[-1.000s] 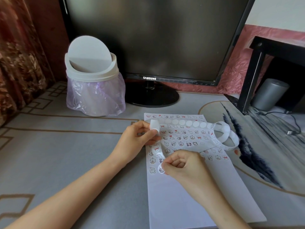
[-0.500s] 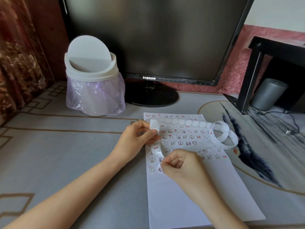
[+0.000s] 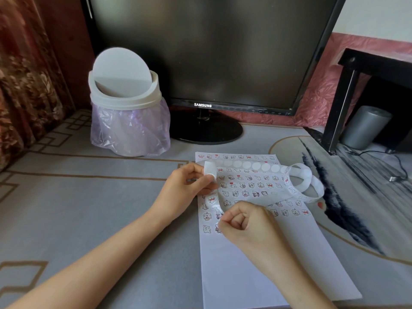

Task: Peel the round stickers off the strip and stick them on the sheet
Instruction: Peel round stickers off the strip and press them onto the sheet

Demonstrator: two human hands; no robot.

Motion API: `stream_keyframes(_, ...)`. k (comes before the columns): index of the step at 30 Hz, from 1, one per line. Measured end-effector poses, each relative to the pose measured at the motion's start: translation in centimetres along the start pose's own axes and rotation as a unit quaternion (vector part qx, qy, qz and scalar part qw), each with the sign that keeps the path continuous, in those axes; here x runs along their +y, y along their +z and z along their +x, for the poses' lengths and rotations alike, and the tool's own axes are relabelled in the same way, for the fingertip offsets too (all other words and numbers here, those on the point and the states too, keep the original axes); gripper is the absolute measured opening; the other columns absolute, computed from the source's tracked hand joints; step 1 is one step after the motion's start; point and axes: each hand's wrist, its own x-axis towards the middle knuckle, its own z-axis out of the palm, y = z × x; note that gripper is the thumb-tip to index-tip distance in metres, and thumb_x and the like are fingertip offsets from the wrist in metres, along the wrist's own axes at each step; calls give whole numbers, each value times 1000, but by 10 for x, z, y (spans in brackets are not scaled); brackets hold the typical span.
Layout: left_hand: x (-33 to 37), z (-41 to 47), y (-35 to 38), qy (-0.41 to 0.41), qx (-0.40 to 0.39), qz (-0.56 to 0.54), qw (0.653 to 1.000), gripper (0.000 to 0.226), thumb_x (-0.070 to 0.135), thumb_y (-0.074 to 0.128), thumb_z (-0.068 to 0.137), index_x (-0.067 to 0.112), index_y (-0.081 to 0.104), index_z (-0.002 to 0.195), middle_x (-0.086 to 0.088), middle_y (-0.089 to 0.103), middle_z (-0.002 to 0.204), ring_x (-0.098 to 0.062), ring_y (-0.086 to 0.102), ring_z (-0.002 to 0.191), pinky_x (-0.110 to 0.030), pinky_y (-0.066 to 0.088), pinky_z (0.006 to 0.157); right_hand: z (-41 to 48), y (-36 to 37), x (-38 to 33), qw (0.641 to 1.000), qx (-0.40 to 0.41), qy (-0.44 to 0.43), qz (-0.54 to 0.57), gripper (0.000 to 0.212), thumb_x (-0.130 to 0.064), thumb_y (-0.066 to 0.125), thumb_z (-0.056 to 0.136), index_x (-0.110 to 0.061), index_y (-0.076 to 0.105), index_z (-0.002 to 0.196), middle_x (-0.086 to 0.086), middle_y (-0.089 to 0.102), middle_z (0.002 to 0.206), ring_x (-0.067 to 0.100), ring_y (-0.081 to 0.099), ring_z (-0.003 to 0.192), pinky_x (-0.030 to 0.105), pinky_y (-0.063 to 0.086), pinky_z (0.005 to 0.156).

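Observation:
A white sheet (image 3: 256, 275) lies on the desk, its upper half covered with rows of small cartoon stickers. A long white backing strip (image 3: 265, 167) runs across the sheet's top and curls into loops at the right. My left hand (image 3: 185, 192) pinches the strip's left end between thumb and fingers. My right hand (image 3: 247, 224) is curled above the sheet's left side, its fingertips pinching a round sticker (image 3: 217, 227) at the paper, beside another sticker (image 3: 207, 229) in the lowest row.
A white swing-lid bin (image 3: 124, 103) lined with a purple bag stands at the back left. A black monitor (image 3: 207, 52) on its round stand is behind the sheet. A black shelf frame (image 3: 338, 103), a grey cylinder (image 3: 365, 126) and a cable (image 3: 399, 166) are at the right.
My right hand has shifted very slightly over the sheet with the sticker. The left hand and strip have stayed still.

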Motion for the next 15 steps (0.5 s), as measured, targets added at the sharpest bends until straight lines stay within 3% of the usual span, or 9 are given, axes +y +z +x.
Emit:
stream_keyframes(4, 0, -1, 0, -1, 0, -6, 1000, 6, 10, 62, 88, 6, 60, 84, -11, 74, 87, -22, 71, 88, -38, 55, 87, 2, -1, 1, 1000, 0, -10, -10, 14, -22, 68, 77, -29, 56, 79, -17, 60, 61, 1, 49, 50, 26, 40, 60)
stream_keyframes(8, 1, 0, 0, -6, 1, -10, 1000, 7, 10, 62, 88, 4, 60, 86, -12, 73, 87, -22, 71, 88, -38, 56, 86, 3, -3, 2, 1000, 5, -6, 22, 15, -18, 68, 79, -27, 56, 76, -14, 58, 57, 2, 45, 47, 30, 40, 58)
stream_keyframes(11, 1, 0, 0, -6, -1, -8, 1000, 10, 11, 62, 89, 1, 60, 88, -11, 74, 87, -21, 71, 88, -36, 56, 85, 3, -2, -1, 999, 11, -3, 41, 20, -27, 76, 74, -25, 55, 75, -11, 56, 53, 1, 45, 47, 27, 38, 57)
stream_keyframes(15, 1, 0, 0, -6, -1, -3, 1000, 12, 12, 62, 89, 0, 60, 90, -10, 74, 86, -20, 71, 87, -33, 57, 83, 4, 0, -1, 1000, 9, -3, 9, 21, -27, 75, 75, -27, 53, 74, -12, 57, 55, 2, 46, 48, 27, 38, 57)
